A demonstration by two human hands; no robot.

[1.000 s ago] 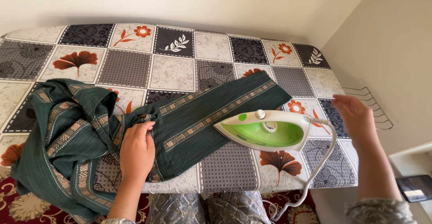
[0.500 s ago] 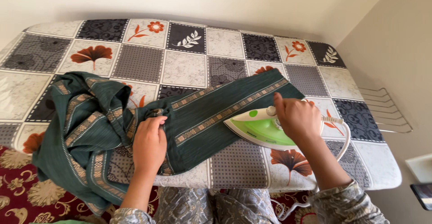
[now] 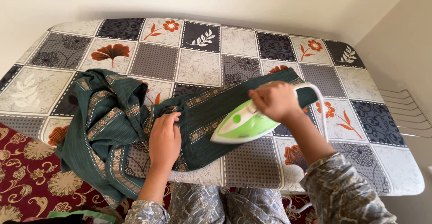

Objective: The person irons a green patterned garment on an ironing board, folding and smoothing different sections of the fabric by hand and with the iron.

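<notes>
My right hand (image 3: 274,100) is closed around the handle of the iron (image 3: 240,125), which sits on the flat part of the green cloth (image 3: 135,125), right of my left hand. My left hand (image 3: 165,138) lies palm down, fingers together, pressing the cloth near the near edge of the board (image 3: 198,66). The cloth's left part is bunched and hangs over the near-left edge.

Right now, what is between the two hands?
In the head view, a flat stretch of the green cloth with patterned stripes lies between the left hand and the right hand, which grips the iron.
</notes>
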